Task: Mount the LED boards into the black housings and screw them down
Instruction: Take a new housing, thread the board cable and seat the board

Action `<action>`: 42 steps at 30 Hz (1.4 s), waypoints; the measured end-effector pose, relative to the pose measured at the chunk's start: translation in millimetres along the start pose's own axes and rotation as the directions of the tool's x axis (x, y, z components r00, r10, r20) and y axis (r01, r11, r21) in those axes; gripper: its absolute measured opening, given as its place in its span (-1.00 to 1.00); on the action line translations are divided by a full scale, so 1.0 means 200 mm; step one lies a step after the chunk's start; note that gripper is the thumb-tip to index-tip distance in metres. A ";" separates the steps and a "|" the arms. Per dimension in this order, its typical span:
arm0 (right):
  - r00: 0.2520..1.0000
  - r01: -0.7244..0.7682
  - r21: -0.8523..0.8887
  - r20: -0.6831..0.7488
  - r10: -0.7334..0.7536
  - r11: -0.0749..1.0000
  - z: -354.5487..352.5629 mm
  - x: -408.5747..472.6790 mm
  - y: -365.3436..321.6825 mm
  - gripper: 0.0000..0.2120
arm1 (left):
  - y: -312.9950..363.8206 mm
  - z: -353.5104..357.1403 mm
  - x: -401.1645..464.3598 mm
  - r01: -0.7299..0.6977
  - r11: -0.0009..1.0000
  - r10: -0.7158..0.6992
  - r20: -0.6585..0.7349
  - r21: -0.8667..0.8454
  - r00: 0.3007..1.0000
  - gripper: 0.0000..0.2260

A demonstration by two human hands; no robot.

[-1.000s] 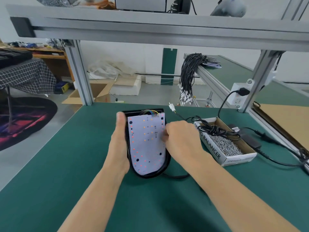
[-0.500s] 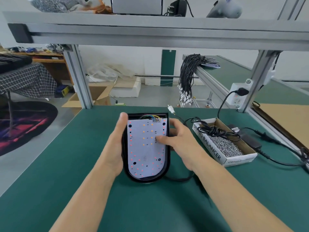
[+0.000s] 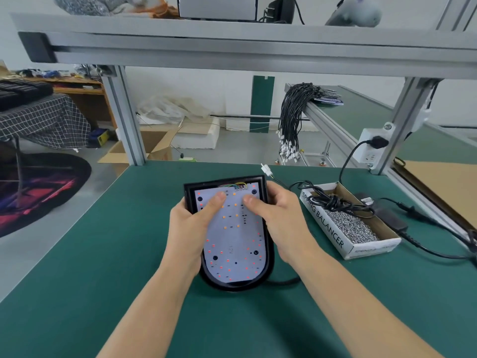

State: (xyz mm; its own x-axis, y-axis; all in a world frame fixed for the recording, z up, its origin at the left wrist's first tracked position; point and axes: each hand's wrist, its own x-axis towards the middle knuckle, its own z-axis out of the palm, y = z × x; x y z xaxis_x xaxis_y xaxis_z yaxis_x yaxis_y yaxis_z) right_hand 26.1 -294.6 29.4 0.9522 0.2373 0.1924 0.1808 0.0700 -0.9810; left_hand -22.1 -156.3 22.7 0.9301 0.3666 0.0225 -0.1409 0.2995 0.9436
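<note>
Seating step: my left hand (image 3: 192, 223) and right hand (image 3: 277, 215) clasp the black housing (image 3: 268, 254), thumbs pressing the LED board (image 3: 233, 241) in. Next, I judge: screws (image 3: 348, 226) from the box (image 3: 335, 241).

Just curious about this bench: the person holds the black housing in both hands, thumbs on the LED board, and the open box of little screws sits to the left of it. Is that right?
Not quite. In the head view the box of screws sits to the right of the black housing, not the left. The rest holds: left hand and right hand grip the housing, thumbs on the LED board.
</note>
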 end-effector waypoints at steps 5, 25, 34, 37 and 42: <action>1.000 -0.017 0.095 0.010 0.016 0.995 0.01 -0.02 0.03 -0.92 | 0.00 0.01 -0.03 -0.013 1.000 0.012 -0.044 -0.013 0.999 -0.85; 0.903 -0.136 0.239 0.428 0.021 0.962 -0.12 -0.03 -0.02 -0.58 | 0.08 -0.11 -0.05 0.052 0.999 -0.053 0.163 0.010 0.985 -0.72; 0.611 -0.586 -0.129 0.578 0.541 0.800 -0.08 0.07 -0.12 -0.40 | 0.16 -0.11 -0.06 -0.167 0.969 0.054 0.506 0.181 0.861 -0.57; 0.687 -0.417 -0.085 0.622 0.375 0.905 -0.08 0.07 -0.12 -0.62 | 0.18 -0.11 -0.04 -0.148 0.973 0.034 0.528 0.176 0.849 -0.61; 0.858 -0.254 -0.017 0.458 0.233 0.967 -0.05 0.08 -0.09 -0.75 | 0.18 -0.11 -0.03 -0.094 0.985 -0.001 0.544 0.147 0.839 -0.55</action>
State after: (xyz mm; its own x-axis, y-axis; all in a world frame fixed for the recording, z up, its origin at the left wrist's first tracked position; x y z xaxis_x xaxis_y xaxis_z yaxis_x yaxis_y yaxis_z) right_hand 39.9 -302.4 49.4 0.7465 0.6632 -0.0530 -0.0630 -0.0087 -0.9980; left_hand -40.8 -128.8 48.6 0.9651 -0.1722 0.1973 -0.1762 0.1304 0.9757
